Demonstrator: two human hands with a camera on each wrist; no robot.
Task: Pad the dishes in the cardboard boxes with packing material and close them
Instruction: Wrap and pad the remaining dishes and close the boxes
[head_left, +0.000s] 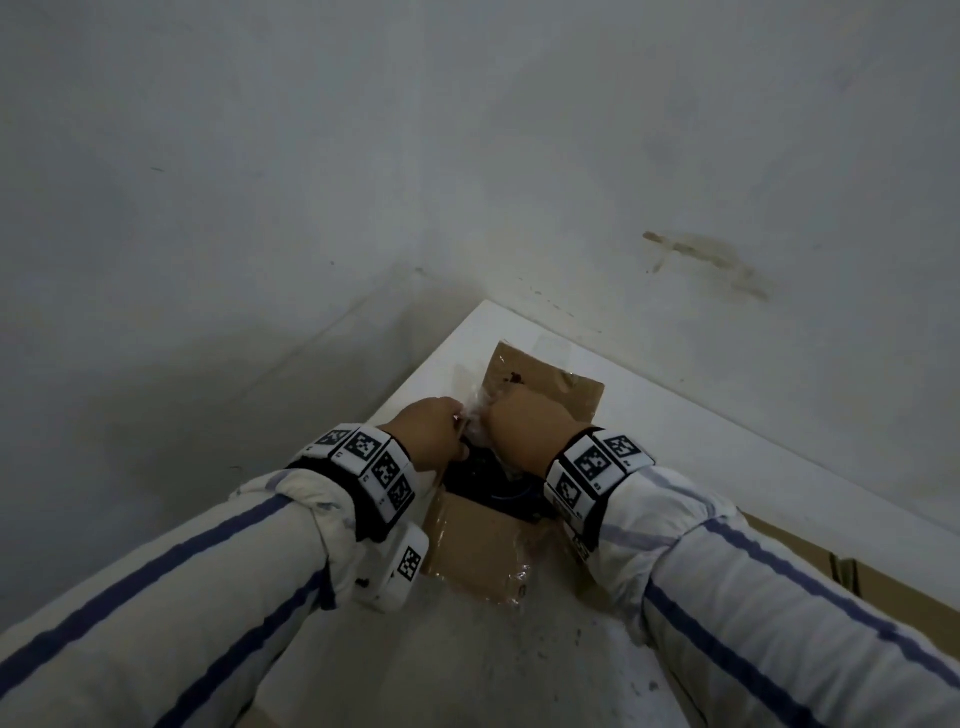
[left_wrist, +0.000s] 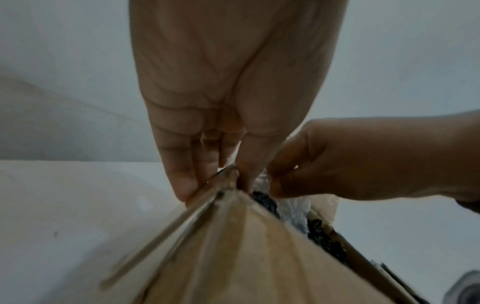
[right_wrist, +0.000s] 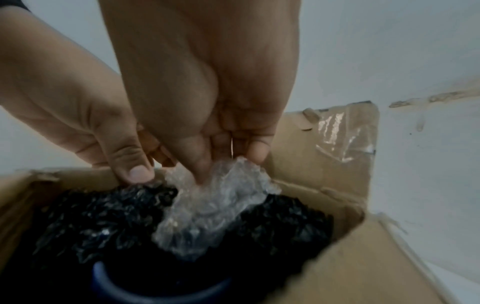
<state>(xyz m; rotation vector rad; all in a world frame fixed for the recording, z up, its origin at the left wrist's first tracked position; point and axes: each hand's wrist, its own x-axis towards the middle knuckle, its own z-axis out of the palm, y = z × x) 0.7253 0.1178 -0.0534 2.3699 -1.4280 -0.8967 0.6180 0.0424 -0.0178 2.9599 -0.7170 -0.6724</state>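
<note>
Both sleeves (head_left: 156, 597) filled the head view's foreground. Left hand (head_left: 431, 434) pinched the cardboard box (head_left: 483, 545) wall at 9 o'clock; right hand (head_left: 524, 431) pinched clear bubble wrap (right_wrist: 215, 197) over black padding (right_wrist: 103, 218). Blue dish (right_wrist: 109, 281) rim showed, cut off at 6 o'clock, mostly hidden.
</note>
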